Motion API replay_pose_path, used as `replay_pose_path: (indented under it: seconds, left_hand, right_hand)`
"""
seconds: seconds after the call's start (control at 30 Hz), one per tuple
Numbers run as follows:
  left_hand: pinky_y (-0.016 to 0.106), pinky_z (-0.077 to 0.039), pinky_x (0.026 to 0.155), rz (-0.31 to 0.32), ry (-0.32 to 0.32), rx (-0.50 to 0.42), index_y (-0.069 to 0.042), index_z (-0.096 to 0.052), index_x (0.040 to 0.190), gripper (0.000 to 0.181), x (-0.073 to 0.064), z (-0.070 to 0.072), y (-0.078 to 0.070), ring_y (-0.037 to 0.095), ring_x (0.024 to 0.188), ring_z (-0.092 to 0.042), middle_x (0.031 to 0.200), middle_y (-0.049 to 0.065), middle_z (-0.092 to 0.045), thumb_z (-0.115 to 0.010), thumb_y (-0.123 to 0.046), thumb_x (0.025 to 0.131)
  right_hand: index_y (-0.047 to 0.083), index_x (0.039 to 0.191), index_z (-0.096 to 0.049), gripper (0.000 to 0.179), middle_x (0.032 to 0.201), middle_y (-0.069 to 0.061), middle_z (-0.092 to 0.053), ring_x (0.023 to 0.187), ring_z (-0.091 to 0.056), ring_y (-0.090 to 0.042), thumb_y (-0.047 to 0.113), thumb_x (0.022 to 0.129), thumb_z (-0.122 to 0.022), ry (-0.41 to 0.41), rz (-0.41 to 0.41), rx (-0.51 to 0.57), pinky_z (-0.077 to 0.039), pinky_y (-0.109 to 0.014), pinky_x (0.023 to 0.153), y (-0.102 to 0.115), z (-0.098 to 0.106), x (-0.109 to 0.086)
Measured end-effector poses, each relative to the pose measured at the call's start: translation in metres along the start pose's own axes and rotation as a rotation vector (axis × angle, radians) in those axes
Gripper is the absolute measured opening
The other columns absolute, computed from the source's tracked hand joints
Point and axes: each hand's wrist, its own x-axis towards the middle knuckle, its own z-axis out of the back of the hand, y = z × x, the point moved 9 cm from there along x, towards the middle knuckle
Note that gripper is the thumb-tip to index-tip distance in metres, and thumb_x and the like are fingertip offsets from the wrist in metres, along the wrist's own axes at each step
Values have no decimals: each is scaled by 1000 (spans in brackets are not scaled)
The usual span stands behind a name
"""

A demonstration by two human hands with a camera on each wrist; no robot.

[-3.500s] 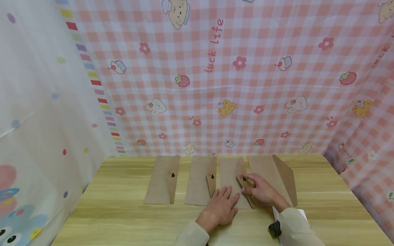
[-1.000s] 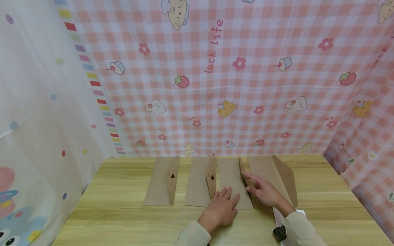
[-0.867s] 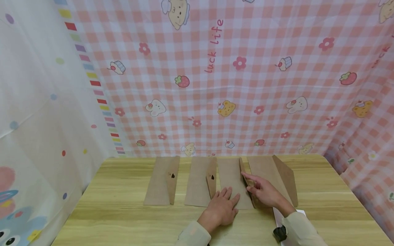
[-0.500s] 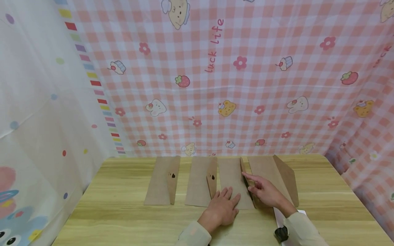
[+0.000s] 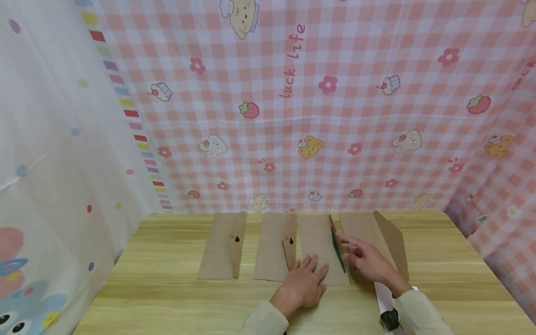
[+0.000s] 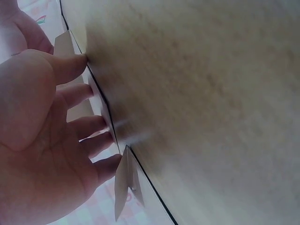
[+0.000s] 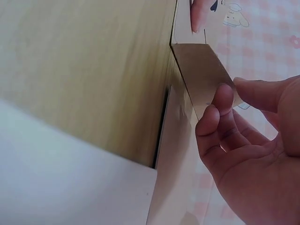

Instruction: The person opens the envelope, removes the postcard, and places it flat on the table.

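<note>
Several kraft paper envelopes lie in a row across the wooden table. My left hand [image 5: 302, 284] rests with spread fingers on the lower part of the third envelope [image 5: 315, 235] from the left. My right hand [image 5: 370, 263] holds the edge of that envelope's flap [image 7: 199, 70] with thumb and index finger. The flap stands raised, and a narrow dark green strip [image 5: 338, 251] shows along it in the head view. To the left are the first envelope [image 5: 215, 246] and the second envelope [image 5: 269, 246], their printed flaps folded over. Rightmost, another envelope [image 5: 364, 232] lies with its flap opened out.
A white sheet [image 7: 70, 173] lies under my right forearm near the front. A black device [image 5: 390, 320] is strapped to the right wrist. Behind the table [image 5: 167, 302] hangs a pink checked cloth [image 5: 268, 130], with a white dotted cloth [image 5: 75, 139] at the left.
The third envelope's flap has risen from lying leftward to upright and leans slightly right, exposing the green strip. My right hand has moved slightly right with it. The left hand stays put.
</note>
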Motion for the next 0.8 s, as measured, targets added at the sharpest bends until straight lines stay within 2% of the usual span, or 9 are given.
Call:
replay_pose_path:
  seconds: [0.43,0.8]
  left_hand:
    - [38,-24,120,-10,7,-16,-35,-33,155,53,-1,-3,2,15,151,-20,164,-2,-24,-44,-44,104]
    - [37,-24,120,-1,8,-23,-35,-33,155,54,0,-3,2,14,151,-20,164,-2,-24,-45,-44,103]
  right_hand:
    - [9,149,-44,57,140,-24,-50,55,-44,-8,-2,95,-59,-46,-57,-7,-41,-24,45,-7,4,-5]
    - [4,148,-44,58,139,-32,-49,58,-49,-8,-6,93,-60,-122,-16,4,-47,-26,48,-9,11,-9]
